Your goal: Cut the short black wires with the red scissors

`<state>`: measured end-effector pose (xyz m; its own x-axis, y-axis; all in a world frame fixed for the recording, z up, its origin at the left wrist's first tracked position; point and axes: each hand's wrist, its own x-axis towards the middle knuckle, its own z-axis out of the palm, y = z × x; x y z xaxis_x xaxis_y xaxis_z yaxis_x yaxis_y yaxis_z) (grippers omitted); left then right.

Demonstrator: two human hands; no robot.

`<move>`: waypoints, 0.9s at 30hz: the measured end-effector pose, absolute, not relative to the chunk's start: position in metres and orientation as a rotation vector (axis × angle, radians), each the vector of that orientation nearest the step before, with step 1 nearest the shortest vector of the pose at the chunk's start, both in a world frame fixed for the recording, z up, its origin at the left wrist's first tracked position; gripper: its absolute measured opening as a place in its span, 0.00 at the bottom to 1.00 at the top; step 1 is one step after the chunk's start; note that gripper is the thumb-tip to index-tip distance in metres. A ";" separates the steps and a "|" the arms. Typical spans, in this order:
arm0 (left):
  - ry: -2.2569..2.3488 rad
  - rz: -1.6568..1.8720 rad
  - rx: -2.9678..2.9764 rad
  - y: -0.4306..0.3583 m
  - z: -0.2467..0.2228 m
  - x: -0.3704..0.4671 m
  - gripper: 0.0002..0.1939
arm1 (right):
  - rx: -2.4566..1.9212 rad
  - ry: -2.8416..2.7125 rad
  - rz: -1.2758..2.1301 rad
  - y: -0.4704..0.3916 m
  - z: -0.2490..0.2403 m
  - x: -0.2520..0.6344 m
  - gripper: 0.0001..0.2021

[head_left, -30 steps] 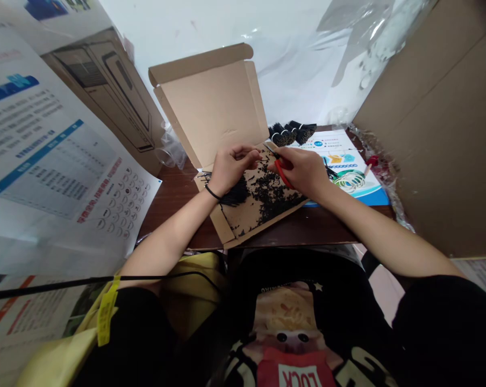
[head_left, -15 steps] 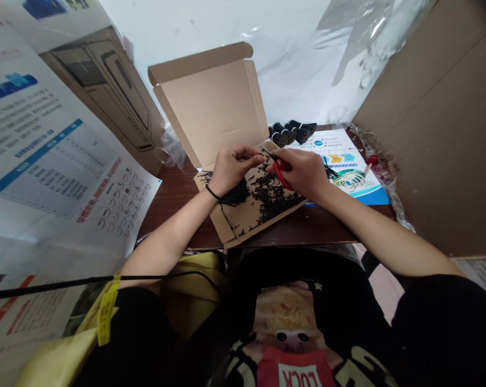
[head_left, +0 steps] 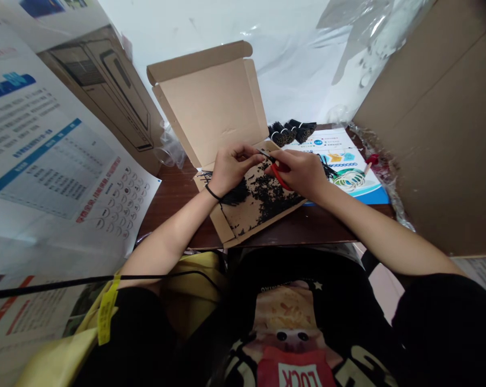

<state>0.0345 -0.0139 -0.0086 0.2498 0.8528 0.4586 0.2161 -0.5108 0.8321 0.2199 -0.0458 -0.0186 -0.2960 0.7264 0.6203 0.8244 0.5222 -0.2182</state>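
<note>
Red-handled scissors [head_left: 282,177] are gripped in my right hand [head_left: 303,171], their blades pointing left at the fingertips of my left hand [head_left: 235,167]. Thumb and forefinger of my left hand are pinched together; what they hold, if anything, is too small to make out. Both hands are over an open cardboard box [head_left: 243,239]. Small black clippings [head_left: 267,199] lie scattered on the box's bottom. A pile of thin black strips [head_left: 235,194] rests in its left part, partly hidden by my left hand and wrist.
Several banded bundles of black strips [head_left: 293,132] lie behind the box. To the right, pale rubber bands [head_left: 350,181] lie on a printed sheet [head_left: 367,194]. Cardboard [head_left: 428,134] walls the right side; a hanging printed poster [head_left: 65,150] stands left.
The scissors have turned slightly, and their blade tips have shifted left and a little down, closer to my left fingertips. My left hand has barely moved.
</note>
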 end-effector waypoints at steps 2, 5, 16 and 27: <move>0.975 1.280 1.872 -0.014 -0.009 0.034 0.13 | -1.268 -2.100 -0.218 -0.045 -0.019 0.221 0.18; 1.010 1.283 1.864 -0.015 -0.008 0.035 0.09 | -1.289 -2.132 -0.259 -0.044 -0.019 0.222 0.19; 1.118 1.315 1.870 -0.017 -0.011 0.042 0.08 | -1.382 -2.109 -0.320 -0.041 -0.019 0.223 0.16; 0.971 1.322 1.884 -0.018 -0.010 0.041 0.08 | -1.359 -2.000 -0.256 -0.037 -0.018 0.227 0.18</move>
<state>0.0410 -0.0181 -0.0101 0.2242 0.8454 0.4848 0.2098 -0.5277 0.8231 0.2273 -0.0370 -0.0177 -0.2093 0.7395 0.6398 0.8769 0.4314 -0.2118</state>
